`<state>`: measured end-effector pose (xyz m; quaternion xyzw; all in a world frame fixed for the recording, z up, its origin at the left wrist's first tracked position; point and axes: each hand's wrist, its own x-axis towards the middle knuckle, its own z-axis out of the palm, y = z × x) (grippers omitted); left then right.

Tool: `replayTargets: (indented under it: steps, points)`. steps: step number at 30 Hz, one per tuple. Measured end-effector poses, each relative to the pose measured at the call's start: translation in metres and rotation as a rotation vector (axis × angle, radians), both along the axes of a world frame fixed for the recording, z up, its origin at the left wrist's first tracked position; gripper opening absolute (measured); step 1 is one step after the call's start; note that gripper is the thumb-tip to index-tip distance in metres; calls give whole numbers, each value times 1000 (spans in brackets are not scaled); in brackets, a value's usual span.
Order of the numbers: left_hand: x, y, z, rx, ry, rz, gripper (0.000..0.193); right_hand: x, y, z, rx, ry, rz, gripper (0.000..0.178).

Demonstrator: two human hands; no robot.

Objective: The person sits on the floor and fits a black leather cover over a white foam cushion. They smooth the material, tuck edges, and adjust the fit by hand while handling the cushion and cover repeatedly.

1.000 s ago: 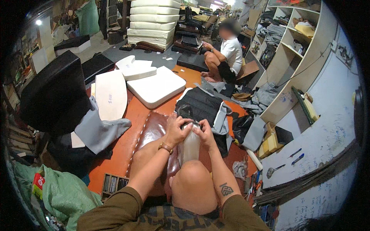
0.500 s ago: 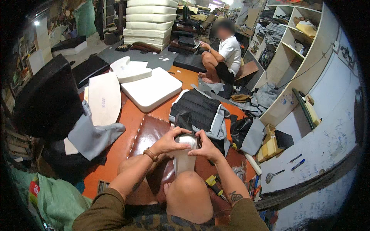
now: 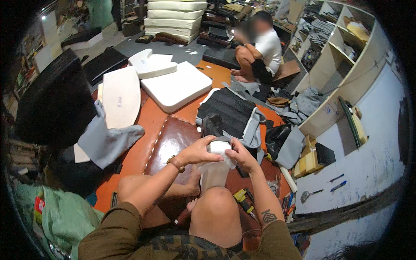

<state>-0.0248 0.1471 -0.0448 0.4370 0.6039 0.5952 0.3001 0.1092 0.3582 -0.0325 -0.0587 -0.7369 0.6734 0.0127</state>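
Hands have dropped toward the knee since the earlier frame. Left hand (image 3: pixel 197 151) and right hand (image 3: pixel 242 156) both grip closed on the white piece (image 3: pixel 216 149), held upright at 12 o'clock of the knee (image 3: pixel 215 212). Fitting looks midway. Brown leather panel (image 3: pixel 173 138) beneath, tools (image 3: pixel 242 201) close at 3 o'clock; open floor at 9.

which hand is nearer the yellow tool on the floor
Right. The right hand grips the white piece's right side, up and a little right of the yellow tool. The left hand grips its top left, farther off across the piece.
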Motion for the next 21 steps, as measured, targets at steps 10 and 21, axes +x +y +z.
replayTargets:
  steps: [10, 21]
  points:
    - [4, 16, 24, -133, 191, -66, 75, 9, 34, -11, -75, -96, 63, 54]
    - [13, 44, 17, -137, 115, -87, 76, 25, 53, -14, -302, -51, 19, 63]
